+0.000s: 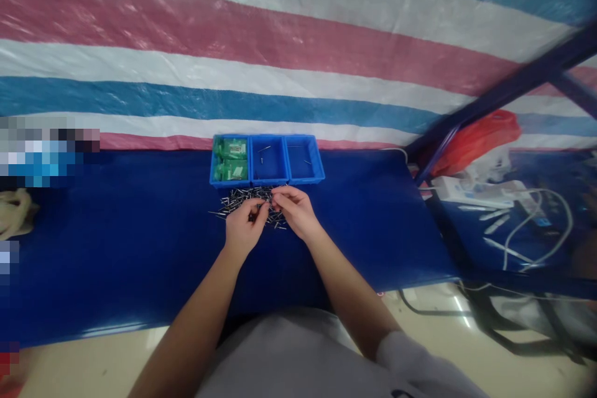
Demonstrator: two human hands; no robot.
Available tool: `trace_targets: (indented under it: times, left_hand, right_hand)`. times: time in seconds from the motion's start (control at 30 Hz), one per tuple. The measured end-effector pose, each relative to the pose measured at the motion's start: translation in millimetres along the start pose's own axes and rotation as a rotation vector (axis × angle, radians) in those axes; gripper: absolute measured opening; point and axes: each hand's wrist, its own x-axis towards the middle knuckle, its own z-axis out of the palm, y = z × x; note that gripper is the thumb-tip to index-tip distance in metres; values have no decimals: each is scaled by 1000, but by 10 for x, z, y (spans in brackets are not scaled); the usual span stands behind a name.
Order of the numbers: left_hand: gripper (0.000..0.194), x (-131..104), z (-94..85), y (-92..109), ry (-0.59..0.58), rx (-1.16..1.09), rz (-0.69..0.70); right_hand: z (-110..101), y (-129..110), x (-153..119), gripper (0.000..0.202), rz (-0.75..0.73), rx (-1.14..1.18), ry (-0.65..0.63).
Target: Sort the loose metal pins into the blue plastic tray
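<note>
Head: hands (243,222) over pile (234,199), well inside table edge (116,328).

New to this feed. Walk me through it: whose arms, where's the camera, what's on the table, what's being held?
There is no robot here: the arms belong to a person working bare-handed. The one picture comes from a camera on that person's head, looking forward and down.

On the blue table lies a pile of small, thin metal pieces. Just behind it stand three joined blue bins: the left one has green packets, the other two a few thin pieces each. A striped sheet hangs behind.

The left hand and right hand meet fingertips-close over the pile; whether they hold a piece is too small to tell.
</note>
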Motion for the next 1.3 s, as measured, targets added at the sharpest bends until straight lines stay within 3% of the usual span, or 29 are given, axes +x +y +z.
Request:
trace_targets:
  times: [0.7, 0.93, 1.0, 1.13, 1.2, 1.3]
  left_hand:
    - [24, -13, -28, 15, -15, -22, -63]
    - [22, -17, -21, -8, -34, -37, -94]
    - [22, -13, -19, -5, -30, -42, -82]
    - [21, -6, -16, -1, -7, -26, -56]
    - [21, -4, -17, -1, -5, -12, -48]
    - [21, -4, -22, -1, -10, 6, -40]
  right_hand:
    - [44, -77, -3, 24, 0, 39, 69]
    - [10, -22, 35, 18, -53, 80, 85]
    - [12, -37, 33, 24, -73, 71, 61]
    - [21, -75, 14, 61, -97, -45, -31]
    - [14, -70, 5, 52, -141, -186, -12]
    - [-18, -37, 2, 21, -254, -521, 61]
